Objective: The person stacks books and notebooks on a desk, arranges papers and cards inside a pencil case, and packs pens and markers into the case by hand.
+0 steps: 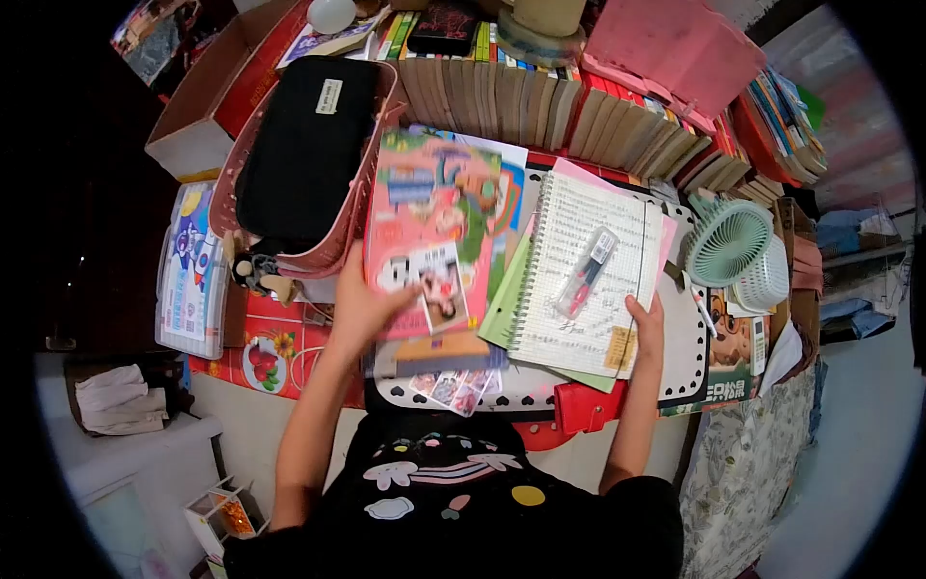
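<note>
My left hand (368, 307) is closed on the left edge of a pink illustrated book (395, 217), its thumb lying on top and reaching a small photo card (445, 297) on the cover. The fingers beneath are hidden. On the right, my right hand (648, 333) grips the right edge of an open spiral notebook (569, 217) with handwritten lines. A small clear packet (586, 275) with a pen-like item inside lies on the notebook's page. Green and pink sheets show under the notebook, and more papers lie beneath the pink book.
A pink basket (224, 188) holding a black pouch (304, 154) stands at the left, beside a clear plastic case (186, 270). A row of books (502, 101) lines the back. A green fan (730, 243) stands right; a red wallet (585, 407) lies at the front edge.
</note>
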{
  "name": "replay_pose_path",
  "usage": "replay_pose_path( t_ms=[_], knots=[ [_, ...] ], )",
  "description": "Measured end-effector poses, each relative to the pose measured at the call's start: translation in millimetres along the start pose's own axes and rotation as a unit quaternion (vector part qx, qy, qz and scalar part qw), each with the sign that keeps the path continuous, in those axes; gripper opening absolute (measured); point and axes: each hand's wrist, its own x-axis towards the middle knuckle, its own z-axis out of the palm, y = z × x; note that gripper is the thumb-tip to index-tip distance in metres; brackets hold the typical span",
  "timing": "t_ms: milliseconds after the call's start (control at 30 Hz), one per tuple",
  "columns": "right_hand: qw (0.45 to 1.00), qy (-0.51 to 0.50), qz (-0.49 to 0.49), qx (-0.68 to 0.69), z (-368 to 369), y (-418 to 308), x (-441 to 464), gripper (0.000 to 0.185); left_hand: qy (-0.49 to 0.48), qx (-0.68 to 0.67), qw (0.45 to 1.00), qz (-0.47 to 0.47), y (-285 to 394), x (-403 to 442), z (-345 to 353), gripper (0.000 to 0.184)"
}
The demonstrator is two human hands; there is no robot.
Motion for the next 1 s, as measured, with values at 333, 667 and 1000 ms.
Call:
replay_pose_path(
  t_ms=[333,667,1000],
  knots=[
    [0.993,-0.101,0.059,-0.017,30.5,-17.5,67.9,0.048,0.025,-0.031,0.998,-0.050,-1.3,-80.6,-33.0,0.059],
    [0.981,-0.154,0.112,-0.029,151.5,7.5,81.8,0.041,0.214,-0.040,0.976,-0.005,24.4,-144.5,-87.2,0.069],
    [0.970,-0.220,0.099,0.041,147.4,70.7,74.9,0.043,-0.012,-0.175,0.984,0.001,28.4,-8.0,8.5,0.064]
  ],
)
